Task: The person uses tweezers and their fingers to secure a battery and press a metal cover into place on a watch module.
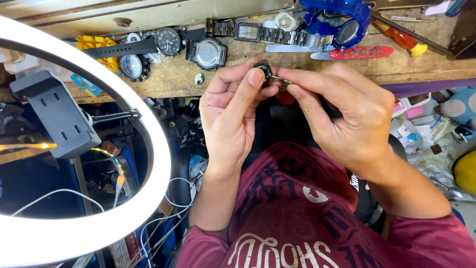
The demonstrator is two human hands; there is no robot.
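My left hand (233, 111) pinches a small round black watch part (264, 71) between thumb and fingers, just off the front edge of the wooden workbench (173, 77). My right hand (342, 111) holds a thin metal tool (280, 79) whose tip touches that part. Both hands meet above my lap, over a maroon printed shirt (297, 218). Most of the watch part is hidden by my fingers.
On the bench lie several watches: a black one with strap (167, 41), a black square case (210, 52), a metal bracelet watch (258, 33), a blue one (342, 22). A red-handled tool (359, 52) and screwdriver (404, 38) lie right. A lit ring light (153, 149) with phone holder (57, 116) stands left.
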